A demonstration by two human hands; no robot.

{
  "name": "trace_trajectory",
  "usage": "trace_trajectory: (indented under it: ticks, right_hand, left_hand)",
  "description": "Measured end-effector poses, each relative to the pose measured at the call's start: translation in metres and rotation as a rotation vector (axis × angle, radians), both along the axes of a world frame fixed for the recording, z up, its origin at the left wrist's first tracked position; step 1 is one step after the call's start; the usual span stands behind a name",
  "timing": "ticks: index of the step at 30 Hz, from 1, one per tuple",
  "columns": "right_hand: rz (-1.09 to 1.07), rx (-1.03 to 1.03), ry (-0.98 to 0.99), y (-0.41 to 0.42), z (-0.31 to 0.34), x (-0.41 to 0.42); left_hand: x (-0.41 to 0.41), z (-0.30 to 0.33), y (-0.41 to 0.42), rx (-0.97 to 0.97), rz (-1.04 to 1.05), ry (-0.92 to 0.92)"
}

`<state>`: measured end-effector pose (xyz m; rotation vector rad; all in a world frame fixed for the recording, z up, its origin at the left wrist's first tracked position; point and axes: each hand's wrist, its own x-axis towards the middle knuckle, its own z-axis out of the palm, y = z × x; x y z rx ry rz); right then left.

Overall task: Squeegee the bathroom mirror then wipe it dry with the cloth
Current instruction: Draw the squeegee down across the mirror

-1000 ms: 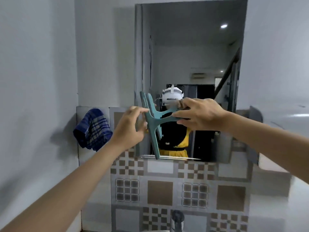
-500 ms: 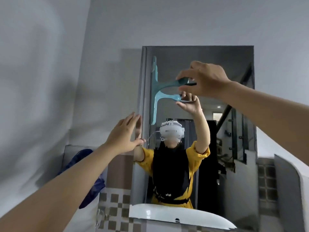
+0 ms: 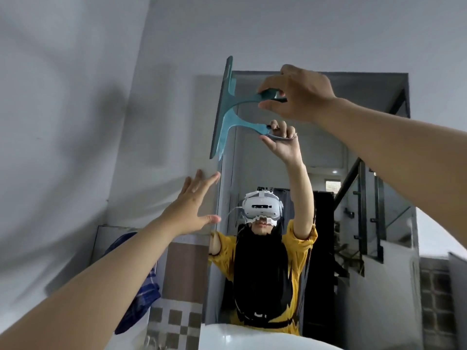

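Note:
My right hand [image 3: 297, 93] grips the handle of a teal squeegee [image 3: 226, 97]. Its blade stands upright against the top left corner of the wall mirror [image 3: 353, 152], with the blade's top end just above the mirror's upper edge. My left hand [image 3: 193, 207] is open, fingers spread, held at the mirror's left edge below the squeegee; I cannot tell whether it touches the glass. A blue checked cloth [image 3: 140, 296] hangs on the tiled wall at lower left, partly hidden behind my left forearm. The mirror reflects a person in a yellow top and the squeegee.
Patterned brown and grey tiles [image 3: 177, 317] cover the wall below and left of the mirror. The white rim of a basin [image 3: 252, 337] shows at the bottom. Plain grey walls rise at left and above. More tiles [image 3: 432, 299] sit at right.
My view has tilted upward. My right hand has lifted the squeegee from the mirror's lower left to its top left corner. My left hand let go of the blade and opened.

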<state>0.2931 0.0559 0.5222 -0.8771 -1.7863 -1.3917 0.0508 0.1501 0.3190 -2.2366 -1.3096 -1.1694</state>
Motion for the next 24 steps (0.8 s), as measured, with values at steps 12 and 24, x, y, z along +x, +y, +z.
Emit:
trace_trajectory:
  ticks: [12,24]
  right_hand:
    - [-0.080,-0.087,-0.055,-0.002,0.007,0.020]
    - [-0.197,-0.014,-0.049,-0.021,-0.001,0.108]
  left_hand:
    - [-0.001,-0.002,0.002,-0.003,-0.036,-0.028]
    - [0.002,-0.002,0.000,-0.003,-0.024,-0.044]
